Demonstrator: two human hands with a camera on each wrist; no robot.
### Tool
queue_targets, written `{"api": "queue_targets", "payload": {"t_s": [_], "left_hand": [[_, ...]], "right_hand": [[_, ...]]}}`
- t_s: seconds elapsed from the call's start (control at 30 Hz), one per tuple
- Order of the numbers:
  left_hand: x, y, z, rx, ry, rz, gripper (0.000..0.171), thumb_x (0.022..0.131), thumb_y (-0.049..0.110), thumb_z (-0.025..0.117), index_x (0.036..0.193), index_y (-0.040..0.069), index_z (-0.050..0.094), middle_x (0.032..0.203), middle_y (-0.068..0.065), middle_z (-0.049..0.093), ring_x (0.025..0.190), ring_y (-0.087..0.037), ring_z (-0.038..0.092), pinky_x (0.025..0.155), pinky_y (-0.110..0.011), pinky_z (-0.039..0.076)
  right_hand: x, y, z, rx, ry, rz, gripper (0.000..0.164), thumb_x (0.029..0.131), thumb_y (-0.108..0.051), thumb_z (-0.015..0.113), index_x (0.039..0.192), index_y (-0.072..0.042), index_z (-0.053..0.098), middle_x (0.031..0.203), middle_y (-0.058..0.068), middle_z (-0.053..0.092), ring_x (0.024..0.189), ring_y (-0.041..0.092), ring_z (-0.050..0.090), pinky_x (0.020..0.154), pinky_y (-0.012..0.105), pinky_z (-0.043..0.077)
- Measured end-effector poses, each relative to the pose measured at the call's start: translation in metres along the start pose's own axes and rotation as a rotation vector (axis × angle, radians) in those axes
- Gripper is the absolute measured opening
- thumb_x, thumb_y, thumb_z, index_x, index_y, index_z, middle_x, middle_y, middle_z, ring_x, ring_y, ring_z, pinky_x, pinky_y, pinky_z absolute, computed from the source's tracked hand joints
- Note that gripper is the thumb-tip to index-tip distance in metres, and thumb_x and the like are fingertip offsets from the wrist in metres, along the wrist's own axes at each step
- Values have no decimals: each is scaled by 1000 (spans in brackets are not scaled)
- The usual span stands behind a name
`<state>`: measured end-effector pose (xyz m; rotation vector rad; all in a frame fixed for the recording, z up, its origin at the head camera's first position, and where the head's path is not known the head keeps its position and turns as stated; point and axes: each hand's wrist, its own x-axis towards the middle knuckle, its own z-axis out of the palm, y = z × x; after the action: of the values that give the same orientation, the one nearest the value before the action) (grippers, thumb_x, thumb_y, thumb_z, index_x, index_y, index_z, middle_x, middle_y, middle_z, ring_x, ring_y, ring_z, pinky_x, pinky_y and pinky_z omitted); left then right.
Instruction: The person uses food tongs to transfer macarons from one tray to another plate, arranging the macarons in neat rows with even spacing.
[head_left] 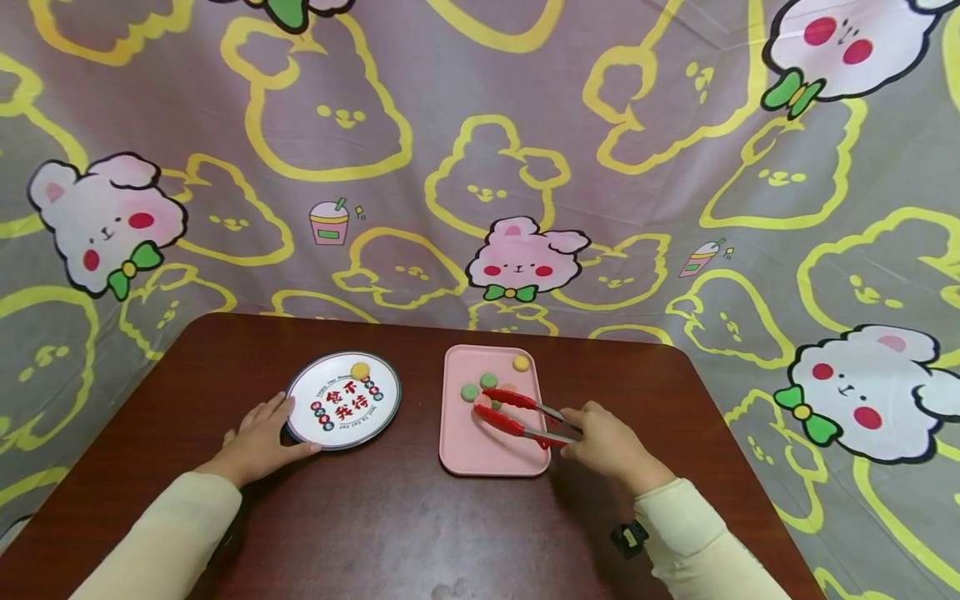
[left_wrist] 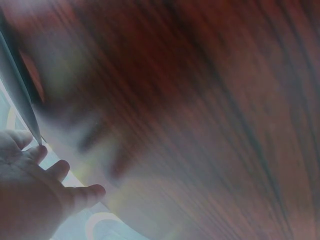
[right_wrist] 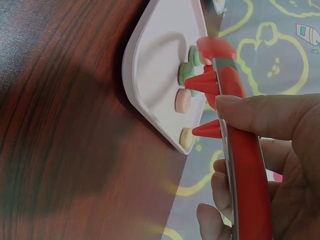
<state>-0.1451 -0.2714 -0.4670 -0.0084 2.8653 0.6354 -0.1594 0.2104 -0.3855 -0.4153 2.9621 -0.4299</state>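
Note:
My left hand (head_left: 255, 442) touches the left rim of a round white plate (head_left: 381, 417) with red lettering, thumb and fingers spread along its edge. A yellow macaron (head_left: 360, 372) lies on the plate. With my right hand (head_left: 611, 446) I grip red-and-silver tongs (head_left: 501, 421) over a pink tray (head_left: 487, 454). The tips are at a pink macaron (head_left: 482, 402); whether they pinch it I cannot tell. Around them on the tray lie green macarons (head_left: 469, 392), another pink macaron (right_wrist: 183, 101) and a yellow macaron (head_left: 521, 363). The tongs partly cover some pieces.
Plate and tray stand side by side on a dark brown wooden table (head_left: 337, 517). Behind it hangs a grey patterned cloth (head_left: 420, 200) with cartoon animals. A small black device (head_left: 628, 537) is at the right wrist.

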Motion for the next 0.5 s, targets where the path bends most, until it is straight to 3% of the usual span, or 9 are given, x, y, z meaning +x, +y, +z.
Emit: {"api": "queue_targets", "payload": {"t_s": [0.5], "left_hand": [[-1, 1, 0, -13, 1, 0, 118, 73, 71, 65, 147, -12, 22, 150, -37, 15, 132, -59, 12, 94, -81, 13]], "right_hand": [[5, 1, -3, 19, 8, -12, 46, 74, -14, 78, 119, -9, 66, 87, 10, 56, 73, 19, 49, 59, 34, 44]]}}
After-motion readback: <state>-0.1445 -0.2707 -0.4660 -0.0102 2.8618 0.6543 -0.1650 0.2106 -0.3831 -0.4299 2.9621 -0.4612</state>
